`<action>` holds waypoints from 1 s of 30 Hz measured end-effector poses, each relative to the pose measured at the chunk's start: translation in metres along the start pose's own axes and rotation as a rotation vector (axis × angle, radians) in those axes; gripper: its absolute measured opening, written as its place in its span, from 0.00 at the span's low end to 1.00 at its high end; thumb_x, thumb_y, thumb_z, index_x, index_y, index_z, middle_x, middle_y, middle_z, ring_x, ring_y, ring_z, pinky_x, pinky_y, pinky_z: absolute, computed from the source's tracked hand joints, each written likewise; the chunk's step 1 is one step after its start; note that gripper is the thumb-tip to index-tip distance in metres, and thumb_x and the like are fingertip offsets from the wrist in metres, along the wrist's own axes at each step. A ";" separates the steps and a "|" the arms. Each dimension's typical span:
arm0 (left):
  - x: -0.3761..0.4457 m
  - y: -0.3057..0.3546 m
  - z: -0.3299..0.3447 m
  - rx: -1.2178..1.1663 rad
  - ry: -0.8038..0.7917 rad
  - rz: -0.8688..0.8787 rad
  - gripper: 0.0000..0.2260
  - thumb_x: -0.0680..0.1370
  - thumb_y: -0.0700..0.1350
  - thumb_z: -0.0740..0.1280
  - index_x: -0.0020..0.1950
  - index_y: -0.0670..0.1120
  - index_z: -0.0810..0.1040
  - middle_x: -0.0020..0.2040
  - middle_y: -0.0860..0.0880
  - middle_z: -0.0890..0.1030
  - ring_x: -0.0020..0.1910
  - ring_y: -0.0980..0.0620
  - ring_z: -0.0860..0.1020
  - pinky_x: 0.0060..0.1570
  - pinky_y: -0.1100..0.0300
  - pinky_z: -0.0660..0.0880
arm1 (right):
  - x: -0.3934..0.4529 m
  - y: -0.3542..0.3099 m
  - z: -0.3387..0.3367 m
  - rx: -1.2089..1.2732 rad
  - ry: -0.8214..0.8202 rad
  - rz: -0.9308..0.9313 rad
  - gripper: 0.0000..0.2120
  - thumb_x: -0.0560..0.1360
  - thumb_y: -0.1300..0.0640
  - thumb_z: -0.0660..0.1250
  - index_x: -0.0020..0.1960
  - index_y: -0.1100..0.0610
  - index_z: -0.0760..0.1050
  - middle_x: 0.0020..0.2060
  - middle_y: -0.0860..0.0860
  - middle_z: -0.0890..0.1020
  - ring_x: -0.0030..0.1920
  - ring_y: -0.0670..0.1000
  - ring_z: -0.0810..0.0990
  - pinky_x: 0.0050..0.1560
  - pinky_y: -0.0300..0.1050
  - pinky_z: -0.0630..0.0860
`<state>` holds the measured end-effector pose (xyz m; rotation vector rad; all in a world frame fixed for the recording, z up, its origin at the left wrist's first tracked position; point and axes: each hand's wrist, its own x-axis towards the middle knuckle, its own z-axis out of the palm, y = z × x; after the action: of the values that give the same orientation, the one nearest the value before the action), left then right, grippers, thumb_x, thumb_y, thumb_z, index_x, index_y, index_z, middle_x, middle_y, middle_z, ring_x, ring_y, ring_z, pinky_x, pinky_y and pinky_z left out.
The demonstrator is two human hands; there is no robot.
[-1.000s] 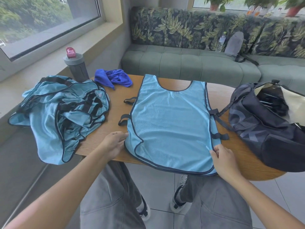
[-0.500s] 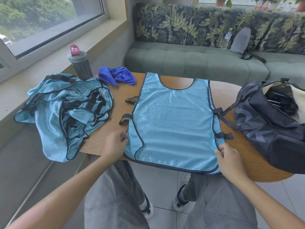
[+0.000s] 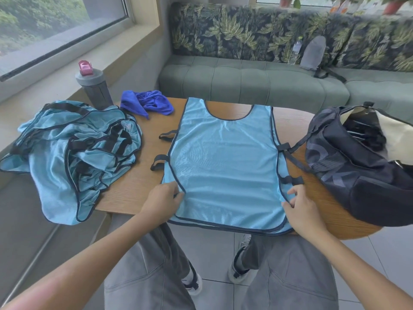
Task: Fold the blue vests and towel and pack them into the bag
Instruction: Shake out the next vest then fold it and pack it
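We are pinching the flat blue vest at its lower side edges, left hand and right hand each clamping fabric. Its hem is hanging off the counter. We are seeing heaped vests, a towel, and an open bag cut off at the frame's edge.

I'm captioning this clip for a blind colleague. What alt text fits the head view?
Two hands, left hand and right hand, pinch the lower side edges of a light blue vest spread flat on a wooden table. A heap of vests lies left, an open dark bag right.
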<state>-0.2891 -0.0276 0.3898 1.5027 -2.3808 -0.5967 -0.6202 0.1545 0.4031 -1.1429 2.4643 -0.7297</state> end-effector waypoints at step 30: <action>0.036 -0.054 0.002 0.412 -0.244 0.338 0.31 0.77 0.72 0.32 0.80 0.68 0.37 0.82 0.59 0.37 0.81 0.56 0.36 0.81 0.49 0.44 | 0.119 0.007 0.021 -0.618 -0.248 -0.185 0.36 0.81 0.33 0.38 0.83 0.50 0.38 0.82 0.49 0.38 0.81 0.49 0.37 0.80 0.54 0.40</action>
<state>-0.2625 -0.0800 0.3623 1.1660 -3.0024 -0.2278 -0.6889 0.0592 0.3724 -1.5716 2.4468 0.1606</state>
